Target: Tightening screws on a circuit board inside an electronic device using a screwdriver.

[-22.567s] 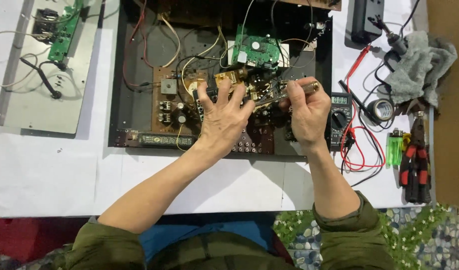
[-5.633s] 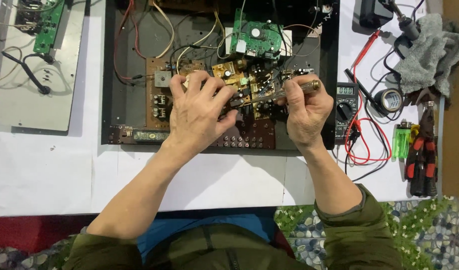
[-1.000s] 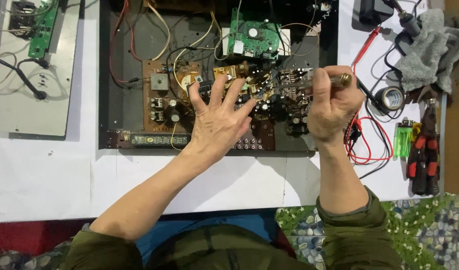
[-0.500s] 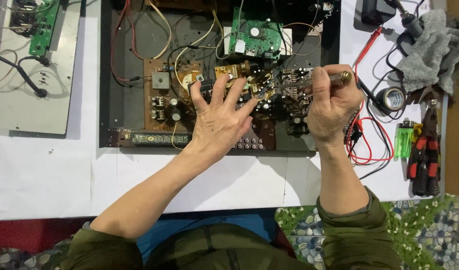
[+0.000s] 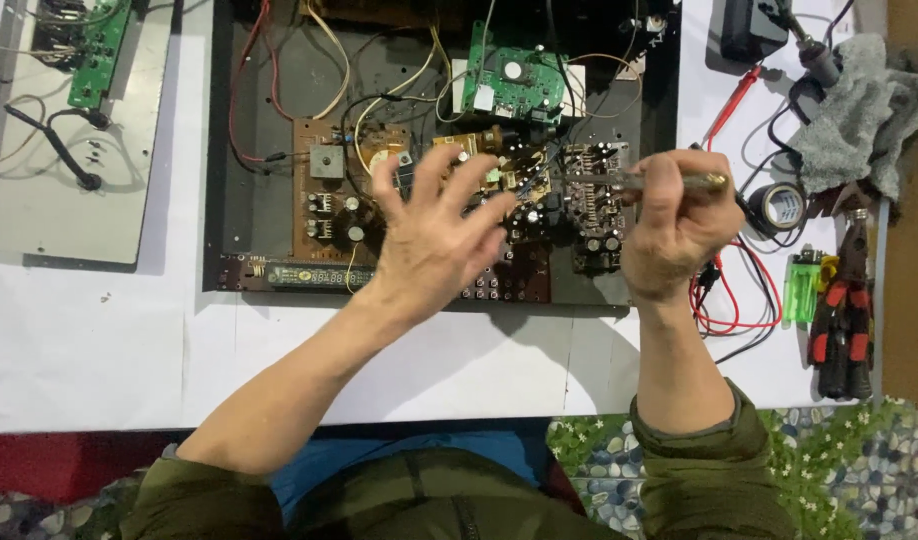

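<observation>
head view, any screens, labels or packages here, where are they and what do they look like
Display strip: front edge of the open chassis, left of the left hand; long, narrow, dark with pale segments.
Round roll with a label: right of the right hand; black ring, white face.
Green lighter: far right by the pliers; small, translucent.

Under the left hand (image 5: 434, 240) lay a matt brown circuit board (image 5: 339, 190), studded with dull metal-capped capacitors, inside a matt black metal chassis (image 5: 249, 150). Just above the fingertips sat a glossy green circuit board (image 5: 514, 85). The right hand (image 5: 674, 235) gripped a screwdriver (image 5: 639, 180) with a bright metal shaft and a yellowish, shiny handle end. Right of that hand lay smooth red and black plastic-coated leads (image 5: 739, 300), a translucent green plastic lighter (image 5: 801, 285), pliers (image 5: 844, 320) with red-and-black rubbery grips, and a rough grey cloth (image 5: 859, 120). Everything rested on white, matt paper-like table covering (image 5: 99, 340).
</observation>
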